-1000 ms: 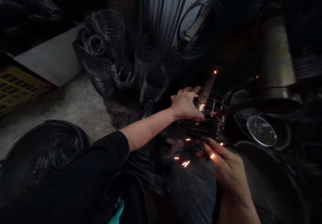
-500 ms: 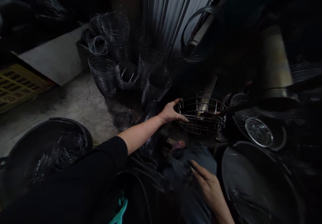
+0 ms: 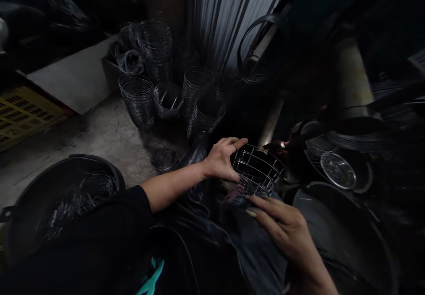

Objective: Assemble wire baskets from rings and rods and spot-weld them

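My left hand (image 3: 223, 160) grips the left rim of a round wire basket (image 3: 257, 172), fingers curled over its top ring. The basket sits tilted toward me beside a dark metal arm (image 3: 308, 136) that reaches in from the right, with a small bright spot at its tip. My right hand (image 3: 282, 228) is just below the basket with fingers stretched out, its fingertips at the basket's lower edge; whether they touch it is unclear. My lap in dark trousers lies under both hands.
Stacks of wire rings and baskets (image 3: 166, 96) stand on the concrete floor behind. A black tub (image 3: 63, 197) with wire parts is at the left, another dark tub (image 3: 345, 237) at the right. A yellow crate (image 3: 23, 116) lies far left; a shiny round disc (image 3: 338, 171) lies right.
The sparks have stopped. The basket has come toward me and tipped. My left hand shifted round its rim, and my right hand dropped away, then rose again to the basket's lower edge.
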A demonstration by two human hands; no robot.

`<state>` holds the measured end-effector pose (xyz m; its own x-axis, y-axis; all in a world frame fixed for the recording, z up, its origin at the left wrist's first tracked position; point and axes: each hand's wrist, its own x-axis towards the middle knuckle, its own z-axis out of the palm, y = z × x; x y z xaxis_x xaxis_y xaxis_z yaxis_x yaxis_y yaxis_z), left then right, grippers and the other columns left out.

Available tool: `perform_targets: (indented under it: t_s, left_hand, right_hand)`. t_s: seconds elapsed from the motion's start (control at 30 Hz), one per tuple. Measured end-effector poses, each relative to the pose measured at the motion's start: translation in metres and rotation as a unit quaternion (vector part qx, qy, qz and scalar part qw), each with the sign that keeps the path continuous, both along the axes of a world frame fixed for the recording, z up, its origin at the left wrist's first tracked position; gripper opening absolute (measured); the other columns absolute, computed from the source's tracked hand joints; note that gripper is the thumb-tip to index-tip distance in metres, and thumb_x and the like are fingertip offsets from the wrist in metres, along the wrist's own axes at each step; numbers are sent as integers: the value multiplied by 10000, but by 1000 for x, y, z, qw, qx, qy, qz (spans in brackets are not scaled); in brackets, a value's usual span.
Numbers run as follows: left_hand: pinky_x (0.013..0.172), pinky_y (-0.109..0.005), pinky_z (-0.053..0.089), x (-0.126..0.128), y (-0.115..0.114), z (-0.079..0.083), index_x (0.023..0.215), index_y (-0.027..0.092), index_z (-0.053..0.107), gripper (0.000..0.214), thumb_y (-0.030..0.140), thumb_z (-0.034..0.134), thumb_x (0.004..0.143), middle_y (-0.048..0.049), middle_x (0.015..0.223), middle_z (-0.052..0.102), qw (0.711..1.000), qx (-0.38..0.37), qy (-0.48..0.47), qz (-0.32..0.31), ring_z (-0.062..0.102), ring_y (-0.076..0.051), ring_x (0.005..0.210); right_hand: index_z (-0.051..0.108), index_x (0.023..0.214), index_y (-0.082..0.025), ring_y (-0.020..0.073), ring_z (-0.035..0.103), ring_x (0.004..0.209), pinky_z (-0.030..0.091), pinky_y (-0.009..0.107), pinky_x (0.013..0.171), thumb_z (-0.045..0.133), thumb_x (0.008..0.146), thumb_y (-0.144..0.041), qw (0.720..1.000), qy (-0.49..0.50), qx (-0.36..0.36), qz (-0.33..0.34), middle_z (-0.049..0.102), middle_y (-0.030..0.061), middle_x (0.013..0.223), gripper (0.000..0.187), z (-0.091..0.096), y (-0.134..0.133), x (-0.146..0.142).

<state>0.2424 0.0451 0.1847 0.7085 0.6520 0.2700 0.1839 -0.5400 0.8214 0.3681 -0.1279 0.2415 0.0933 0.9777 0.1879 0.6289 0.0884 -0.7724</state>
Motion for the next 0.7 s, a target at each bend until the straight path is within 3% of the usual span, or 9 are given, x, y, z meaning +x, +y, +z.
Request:
perform_targets:
  t_s: [0.2, 0.3, 0.47, 0.53, 0.7]
  left_hand:
    - [1024, -503, 407, 7, -8, 5, 1356, 170, 487, 1009, 496, 807, 456, -159, 1308, 538, 998, 48, 28, -19, 509, -329, 1189]
    - [1025, -498, 403, 14, -9, 8, 1343, 139, 502, 986, 533, 780, 483, -167, 1289, 555, 997, 68, 29, -13, 523, -320, 1164]
    - [1022, -490, 415, 26, -3, 9, 1349, 166, 494, 973, 465, 784, 470, -152, 1307, 548, 998, 54, 36, 3, 519, -307, 1188]
    - [1029, -496, 411, 30, -2, 9, 1344, 180, 498, 977, 464, 792, 457, -145, 1308, 548, 998, 47, 30, 8, 513, -309, 1201]
    - [1020, -513, 424, 40, 1, 8, 1323, 155, 516, 948, 446, 783, 461, -149, 1282, 560, 999, 33, -3, 18, 522, -318, 1189]
  right_hand:
    - [755, 842, -211, 182, 689, 660, 542, 243, 576, 557, 896, -356, 996, -27, -82, 12, 731, 37, 761, 252, 2, 29, 25]
    - [748, 878, -195, 194, 693, 689, 540, 266, 596, 531, 908, -339, 990, -141, -20, -20, 735, 55, 805, 263, -3, 34, 36]
    - [700, 1065, -105, 254, 680, 729, 528, 358, 637, 493, 902, -228, 918, -391, 63, -2, 725, 114, 859, 290, -9, 29, 40]
    - [704, 1040, -107, 236, 663, 698, 518, 356, 652, 492, 905, -197, 911, -403, 87, -7, 719, 94, 811, 267, -13, 28, 42]
    - [712, 993, -120, 188, 629, 655, 513, 318, 677, 551, 891, -160, 925, -342, 163, -17, 701, 59, 749, 194, -22, 31, 55]
